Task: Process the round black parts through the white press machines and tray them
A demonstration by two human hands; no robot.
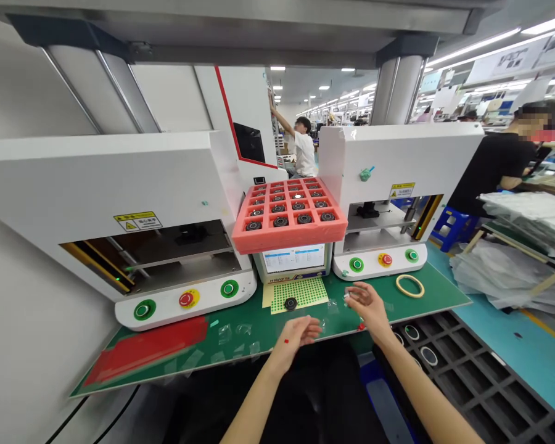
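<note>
My left hand [300, 332] hangs over the front of the green mat [277, 336], fingers stretched out to the right, with nothing seen in it. A small red patch [286, 341] is on its wrist. My right hand [369, 307] is over the mat farther right, thumb and fingers drawn together at a tiny whitish piece [346, 296] too small to name. Just below that hand is a small red bit [361, 327]. Beyond my left hand, a black round part [290, 303] lies on a sheet of green dot stickers [312, 295].
White press machines [185, 265] [379, 246] stand left and right. Between them, a pink foam tray [287, 235] of black round parts sits above a monitor [293, 258]. A tape roll [409, 286] lies right; a black compartment tray [472, 357] is lower right. Two people are beyond.
</note>
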